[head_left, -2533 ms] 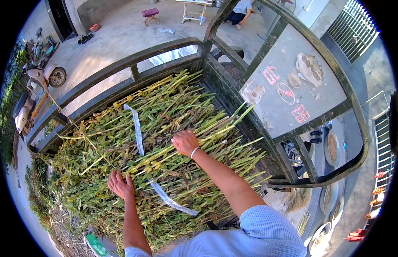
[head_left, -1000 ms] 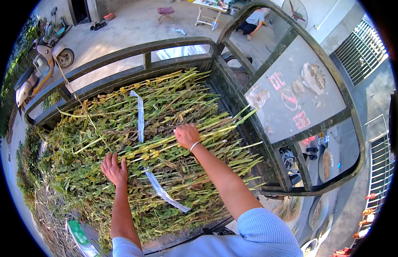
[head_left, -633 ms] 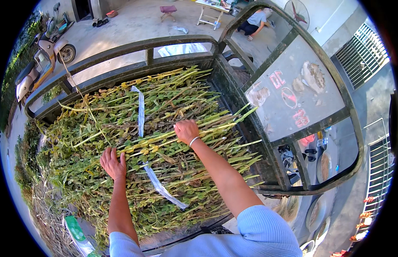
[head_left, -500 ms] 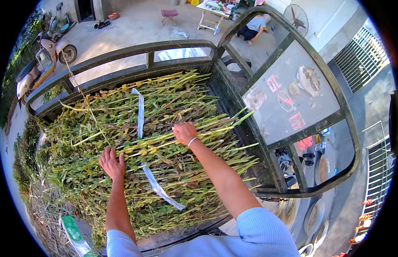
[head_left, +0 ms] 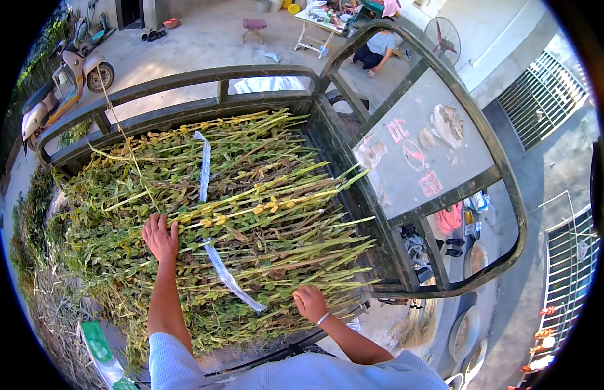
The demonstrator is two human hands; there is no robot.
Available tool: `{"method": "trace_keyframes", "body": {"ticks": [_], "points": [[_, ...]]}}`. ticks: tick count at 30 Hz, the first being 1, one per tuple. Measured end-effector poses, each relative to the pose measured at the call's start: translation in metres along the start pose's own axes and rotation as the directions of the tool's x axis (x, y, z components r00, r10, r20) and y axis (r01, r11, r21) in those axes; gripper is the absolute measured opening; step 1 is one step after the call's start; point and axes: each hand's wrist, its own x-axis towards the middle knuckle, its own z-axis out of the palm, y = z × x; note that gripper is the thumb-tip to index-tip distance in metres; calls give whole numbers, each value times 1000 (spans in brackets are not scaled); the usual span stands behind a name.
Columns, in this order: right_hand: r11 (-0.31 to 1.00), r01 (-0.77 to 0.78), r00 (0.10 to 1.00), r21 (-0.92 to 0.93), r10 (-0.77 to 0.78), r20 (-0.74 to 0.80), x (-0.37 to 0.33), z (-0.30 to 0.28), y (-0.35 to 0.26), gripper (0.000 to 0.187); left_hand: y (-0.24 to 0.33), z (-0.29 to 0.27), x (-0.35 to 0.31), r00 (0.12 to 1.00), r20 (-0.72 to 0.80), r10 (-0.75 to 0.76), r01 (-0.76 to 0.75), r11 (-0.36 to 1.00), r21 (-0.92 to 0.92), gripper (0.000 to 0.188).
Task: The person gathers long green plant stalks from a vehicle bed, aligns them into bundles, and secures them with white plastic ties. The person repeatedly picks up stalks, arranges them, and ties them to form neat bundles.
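Observation:
A thick layer of cut leafy stalks (head_left: 276, 224), green and yellow with pod-like clusters, fills the bed of a dark metal cart. My left hand (head_left: 161, 238) lies on the stalks near the middle left, its fingers stretched out and slightly apart. Over the near right part of the pile is my right hand (head_left: 311, 303), fingers curled in, with a pale band at the wrist. Nothing shows in its fist. A whitish flat strap (head_left: 229, 275) ends just left of that hand. Farther up, a second visible strap length (head_left: 205, 166) crosses the stalks; leaves cover the part between.
The cart's metal rail (head_left: 175, 79) runs along the far side, with a taller frame and grey panel (head_left: 425, 146) at right. A rope (head_left: 111, 107) hangs over the rail. Beyond are a scooter (head_left: 64, 84), a folding table (head_left: 318, 29) and a crouching person (head_left: 378, 49).
My right hand has left the middle of the stalks and come back toward me, to the near right, with its fingers curled. My left hand stays on the pile. The whole view has shifted slightly.

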Motion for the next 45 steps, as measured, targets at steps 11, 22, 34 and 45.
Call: {"method": "trace_keyframes", "body": {"ticks": [11, 22, 34, 45], "points": [[958, -177, 872, -226, 260, 415, -121, 6, 28, 12, 0, -51, -9, 998, -50, 45, -49, 996, -74, 35], [933, -231, 713, -277, 356, 605, -111, 16, 25, 30, 33, -119, -430, 651, 608, -454, 733, 585, -348, 18], [879, -76, 611, -470, 414, 675, -100, 49, 4, 48, 32, -99, -466, 15, 938, -347, 977, -193, -87, 28], [925, 150, 935, -348, -19, 353, -56, 20, 14, 48, 56, -83, -448, -133, 983, -131, 845, -533, 43, 39]]}}
